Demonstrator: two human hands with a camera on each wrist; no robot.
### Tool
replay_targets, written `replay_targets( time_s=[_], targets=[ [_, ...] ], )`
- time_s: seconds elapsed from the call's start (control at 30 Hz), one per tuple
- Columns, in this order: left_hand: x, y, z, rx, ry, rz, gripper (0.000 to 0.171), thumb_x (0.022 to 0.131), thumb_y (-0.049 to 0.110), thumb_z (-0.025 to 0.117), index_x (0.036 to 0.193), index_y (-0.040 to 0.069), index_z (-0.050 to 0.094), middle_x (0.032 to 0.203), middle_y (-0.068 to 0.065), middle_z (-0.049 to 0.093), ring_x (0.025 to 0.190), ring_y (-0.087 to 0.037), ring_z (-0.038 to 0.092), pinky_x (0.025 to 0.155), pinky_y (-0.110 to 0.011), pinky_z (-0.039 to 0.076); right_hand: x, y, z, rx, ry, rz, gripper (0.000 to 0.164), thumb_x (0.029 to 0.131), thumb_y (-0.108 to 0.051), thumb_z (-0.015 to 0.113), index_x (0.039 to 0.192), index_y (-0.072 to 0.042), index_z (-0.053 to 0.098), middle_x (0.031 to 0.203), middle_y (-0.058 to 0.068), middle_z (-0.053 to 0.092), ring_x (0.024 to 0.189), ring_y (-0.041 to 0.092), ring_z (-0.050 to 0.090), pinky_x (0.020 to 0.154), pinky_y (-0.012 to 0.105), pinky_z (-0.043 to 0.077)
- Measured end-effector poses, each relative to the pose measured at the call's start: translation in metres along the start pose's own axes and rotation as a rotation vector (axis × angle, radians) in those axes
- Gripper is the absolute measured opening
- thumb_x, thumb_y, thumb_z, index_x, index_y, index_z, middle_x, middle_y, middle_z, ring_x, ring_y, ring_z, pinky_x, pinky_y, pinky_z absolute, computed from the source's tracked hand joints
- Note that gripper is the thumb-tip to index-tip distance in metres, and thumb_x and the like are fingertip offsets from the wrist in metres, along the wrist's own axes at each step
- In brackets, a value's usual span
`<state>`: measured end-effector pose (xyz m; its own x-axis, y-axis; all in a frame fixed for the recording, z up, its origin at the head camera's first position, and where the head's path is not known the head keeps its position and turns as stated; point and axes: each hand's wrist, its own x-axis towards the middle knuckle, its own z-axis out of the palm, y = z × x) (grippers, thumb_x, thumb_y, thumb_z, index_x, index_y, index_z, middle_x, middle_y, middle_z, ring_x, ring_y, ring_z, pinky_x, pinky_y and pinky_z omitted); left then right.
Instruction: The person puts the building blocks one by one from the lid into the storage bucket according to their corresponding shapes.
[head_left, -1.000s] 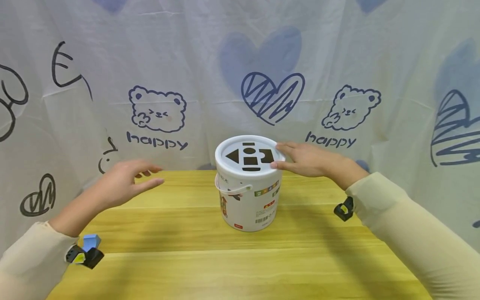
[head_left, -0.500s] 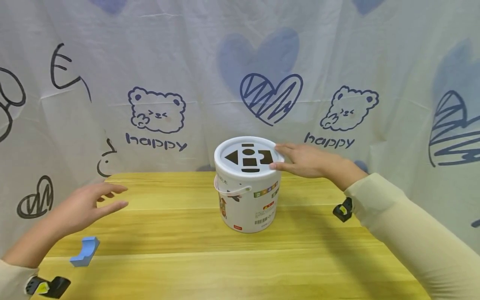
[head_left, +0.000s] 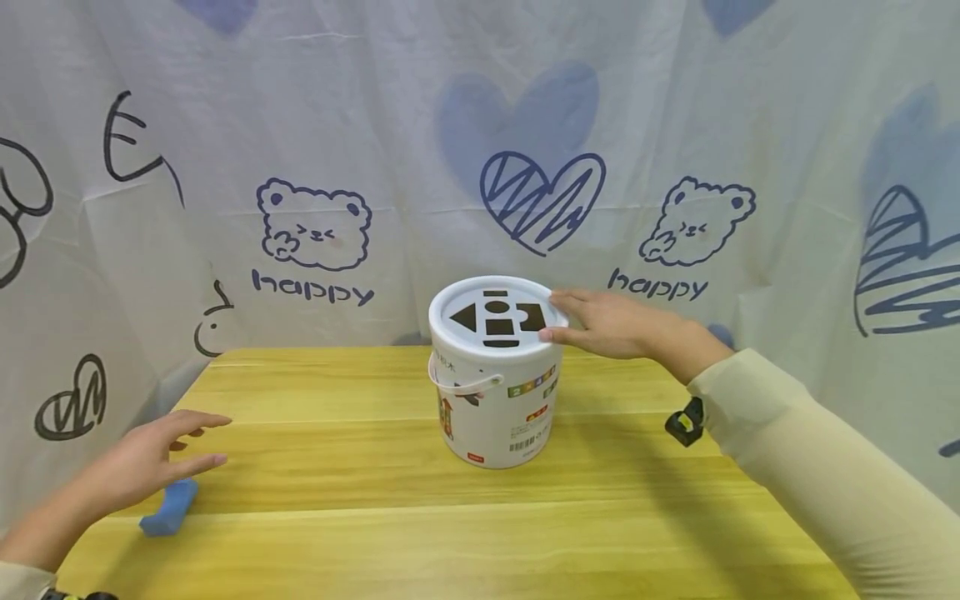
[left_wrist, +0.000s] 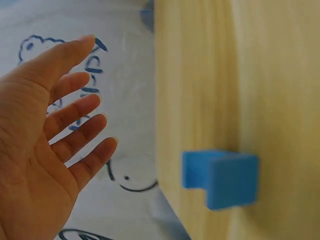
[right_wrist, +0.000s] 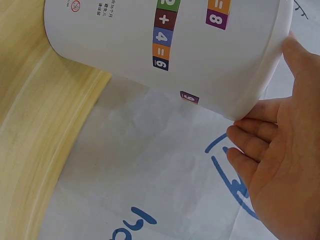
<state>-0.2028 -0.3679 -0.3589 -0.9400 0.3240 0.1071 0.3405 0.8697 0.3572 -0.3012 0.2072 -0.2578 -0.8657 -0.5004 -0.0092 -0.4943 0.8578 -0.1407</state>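
A white toy bucket (head_left: 480, 417) stands upright on the wooden table, its white lid (head_left: 465, 287) cut with several shaped holes. At the lid's right rim rests my right hand (head_left: 615, 323), thumb towards the front and fingers towards the back. The right wrist view shows the fingertips of that hand (right_wrist: 287, 145) touching the rim, only lightly bent. My left hand (head_left: 142, 462) hovers at the left, relaxed and holding nothing. Just below it in the head view lies a blue arch-shaped block (head_left: 171, 510), partly overlapped by the hand. The left wrist view shows the block (left_wrist: 232, 180) apart from the fingers.
The pale wooden tabletop (head_left: 337, 467) stretches between the left hand and the bucket. A thin white carry handle (head_left: 465, 387) hangs on the bucket's front left. Behind the table hangs a white curtain (head_left: 420, 125) printed with hearts and bears.
My left hand has moved left and down from near the bucket, towards the blue block, which its wrist first partly hid. My right hand has stayed on the lid's rim.
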Motion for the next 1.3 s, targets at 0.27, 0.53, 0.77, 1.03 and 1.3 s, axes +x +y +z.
replay_targets(
  time_s=[0.27,0.53,0.77,1.03,1.3],
  targets=[
    [-0.013,-0.026,0.020,-0.004,-0.022,0.023,0.060,0.085,0.037,0.076,0.131,0.003,0.057,0.130,-0.024,0.054,0.112,-0.047,0.053,0.081,-0.057,0.051,0.000,0.000,0.001,0.004,-0.004,0.008,0.098,0.087,-0.080,0.034,0.156,-0.011,0.024,0.159,0.013,0.023,0.141,0.039,0.029,0.113,0.057,0.023],
    [-0.024,-0.046,0.030,0.037,-0.036,0.026,0.069,0.077,0.037,0.082,0.130,-0.001,0.057,0.128,-0.027,0.053,0.114,-0.049,0.051,0.082,-0.055,0.049,-0.001,0.000,0.001,-0.001,-0.011,0.006,0.097,0.088,-0.080,0.033,0.156,-0.011,0.023,0.159,0.013,0.023,0.141,0.040,0.028,0.113,0.057,0.023],
    [-0.026,-0.053,0.035,0.042,-0.123,0.014,0.082,0.071,0.041,0.085,0.131,-0.006,0.054,0.126,-0.033,0.051,0.113,-0.053,0.050,0.083,-0.061,0.048,-0.002,-0.001,0.001,-0.004,-0.004,0.003,0.096,0.088,-0.079,0.033,0.156,-0.011,0.024,0.159,0.013,0.023,0.141,0.040,0.029,0.113,0.057,0.023],
    [-0.021,-0.057,0.034,0.160,-0.165,0.040,0.076,0.069,0.043,0.086,0.122,-0.005,0.061,0.116,-0.021,0.062,0.102,-0.037,0.060,0.075,-0.034,0.052,-0.001,0.000,0.001,-0.001,0.000,-0.009,0.095,0.089,-0.078,0.034,0.156,-0.011,0.025,0.160,0.013,0.022,0.141,0.040,0.029,0.113,0.058,0.024],
    [-0.019,-0.061,0.029,0.230,-0.195,0.013,0.079,0.064,0.040,0.089,0.121,-0.008,0.061,0.112,-0.020,0.064,0.097,-0.032,0.059,0.072,-0.036,0.049,0.000,0.000,0.000,-0.001,0.002,-0.007,0.096,0.088,-0.079,0.033,0.156,-0.011,0.025,0.159,0.012,0.023,0.141,0.039,0.029,0.113,0.057,0.024]
  ],
)
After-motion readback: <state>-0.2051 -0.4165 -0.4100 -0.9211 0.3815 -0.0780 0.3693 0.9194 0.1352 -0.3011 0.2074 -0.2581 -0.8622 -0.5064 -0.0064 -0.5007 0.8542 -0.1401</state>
